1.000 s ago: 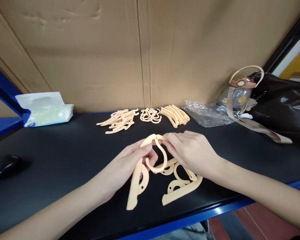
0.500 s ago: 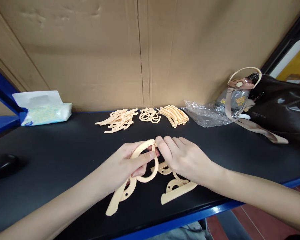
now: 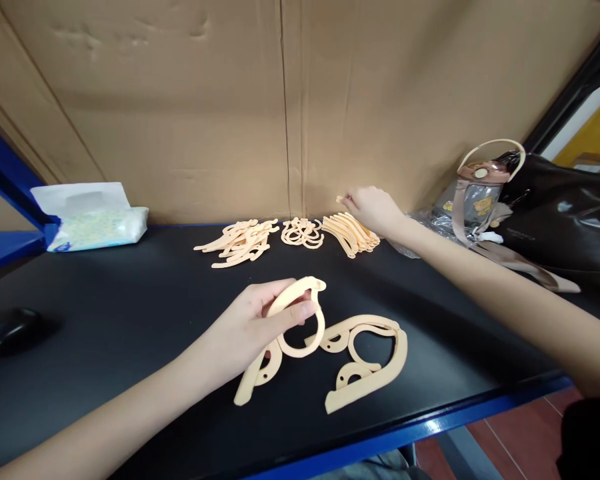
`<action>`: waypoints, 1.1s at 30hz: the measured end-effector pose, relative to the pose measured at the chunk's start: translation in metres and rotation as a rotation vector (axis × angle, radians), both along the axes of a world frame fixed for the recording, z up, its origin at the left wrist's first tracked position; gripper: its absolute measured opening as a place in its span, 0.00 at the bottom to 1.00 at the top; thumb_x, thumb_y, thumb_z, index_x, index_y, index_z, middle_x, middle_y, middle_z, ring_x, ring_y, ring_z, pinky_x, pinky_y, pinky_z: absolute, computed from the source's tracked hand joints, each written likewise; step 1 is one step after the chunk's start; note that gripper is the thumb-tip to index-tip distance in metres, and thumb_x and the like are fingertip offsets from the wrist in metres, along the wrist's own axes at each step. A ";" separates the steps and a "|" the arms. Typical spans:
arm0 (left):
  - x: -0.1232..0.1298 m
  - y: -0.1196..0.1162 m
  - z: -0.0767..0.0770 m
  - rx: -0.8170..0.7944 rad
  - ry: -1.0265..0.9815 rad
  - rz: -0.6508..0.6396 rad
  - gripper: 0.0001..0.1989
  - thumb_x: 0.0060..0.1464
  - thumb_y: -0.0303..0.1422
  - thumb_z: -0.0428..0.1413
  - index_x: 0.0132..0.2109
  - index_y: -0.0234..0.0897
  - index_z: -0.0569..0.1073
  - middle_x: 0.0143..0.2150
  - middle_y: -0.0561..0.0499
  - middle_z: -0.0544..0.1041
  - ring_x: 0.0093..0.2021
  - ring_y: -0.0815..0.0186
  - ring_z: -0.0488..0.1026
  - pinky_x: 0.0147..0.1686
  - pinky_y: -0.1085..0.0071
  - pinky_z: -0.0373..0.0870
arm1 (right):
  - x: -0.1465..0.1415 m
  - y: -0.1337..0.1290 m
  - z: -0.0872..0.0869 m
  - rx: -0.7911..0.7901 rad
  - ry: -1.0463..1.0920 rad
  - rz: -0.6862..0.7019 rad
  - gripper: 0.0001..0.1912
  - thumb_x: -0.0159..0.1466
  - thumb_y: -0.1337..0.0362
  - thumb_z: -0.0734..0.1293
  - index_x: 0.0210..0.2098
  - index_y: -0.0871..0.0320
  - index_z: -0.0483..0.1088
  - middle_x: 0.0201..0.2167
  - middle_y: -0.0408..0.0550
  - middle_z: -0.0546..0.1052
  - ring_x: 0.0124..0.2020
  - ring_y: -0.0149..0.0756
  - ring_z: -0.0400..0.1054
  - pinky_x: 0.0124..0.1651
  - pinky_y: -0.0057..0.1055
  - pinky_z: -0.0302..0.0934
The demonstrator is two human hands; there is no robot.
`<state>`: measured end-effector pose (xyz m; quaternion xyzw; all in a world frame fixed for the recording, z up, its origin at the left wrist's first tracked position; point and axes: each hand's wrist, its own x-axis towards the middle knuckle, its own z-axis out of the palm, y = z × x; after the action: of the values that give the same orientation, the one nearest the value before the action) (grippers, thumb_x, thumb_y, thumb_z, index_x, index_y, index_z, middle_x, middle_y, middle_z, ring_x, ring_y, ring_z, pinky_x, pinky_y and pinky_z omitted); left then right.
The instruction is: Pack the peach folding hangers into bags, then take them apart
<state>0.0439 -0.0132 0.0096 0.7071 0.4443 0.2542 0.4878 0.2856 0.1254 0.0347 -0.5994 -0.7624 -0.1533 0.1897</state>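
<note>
My left hand (image 3: 275, 317) is closed round a partly assembled cream folding hanger (image 3: 247, 383), its thumb pressing near the joint where the curved hook (image 3: 321, 333) meets the arm. Beside it on the table lies another folding hanger (image 3: 403, 350), with two arms and a curled hook joined. Farther off, my right hand (image 3: 373, 208) is closed above the stack of cream hanger arms (image 3: 347, 235). A pale tip of a hanger arm (image 3: 339, 199) pokes out from its fingers; the rest is hidden.
At the back are a pile of cream hanger arms (image 3: 243, 243) and a pile of hooks (image 3: 303, 232). A wipes pack (image 3: 97, 227) and black mouse (image 3: 10, 331) are left. A bottle (image 3: 480, 193), black bag (image 3: 565, 220) and clear plastic bag (image 3: 405, 248) stand right.
My right hand has left the hanger in my left hand and moved up and away to the stack of arms. The left hand keeps its hold; the hanger on the table is now uncovered.
</note>
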 end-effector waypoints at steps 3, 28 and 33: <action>-0.001 -0.001 -0.002 -0.010 -0.007 -0.010 0.15 0.57 0.47 0.55 0.36 0.38 0.71 0.27 0.57 0.63 0.25 0.72 0.57 0.22 0.78 0.54 | -0.008 0.026 -0.006 0.006 0.009 0.006 0.22 0.67 0.58 0.57 0.19 0.61 0.64 0.26 0.51 0.76 0.34 0.36 0.74 0.31 0.26 0.56; -0.001 -0.003 0.012 -0.137 -0.635 0.227 0.17 0.64 0.37 0.45 0.47 0.34 0.74 0.34 0.48 0.76 0.28 0.66 0.72 0.27 0.72 0.73 | -0.033 -0.127 -0.013 -0.661 1.028 0.587 0.15 0.63 0.53 0.66 0.32 0.61 0.71 0.17 0.36 0.63 0.18 0.22 0.55 0.20 0.22 0.49; -0.005 -0.002 0.012 0.062 -0.450 0.314 0.13 0.62 0.39 0.52 0.35 0.35 0.73 0.23 0.57 0.71 0.18 0.76 0.63 0.23 0.79 0.69 | -0.022 -0.123 -0.004 -0.578 0.878 0.547 0.16 0.63 0.52 0.66 0.31 0.60 0.70 0.18 0.36 0.61 0.18 0.23 0.54 0.19 0.23 0.47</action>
<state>0.0393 -0.0152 0.0212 0.5699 0.4210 0.4907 0.5071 0.2640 0.0022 0.0311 -0.4160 -0.7501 0.3774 0.3491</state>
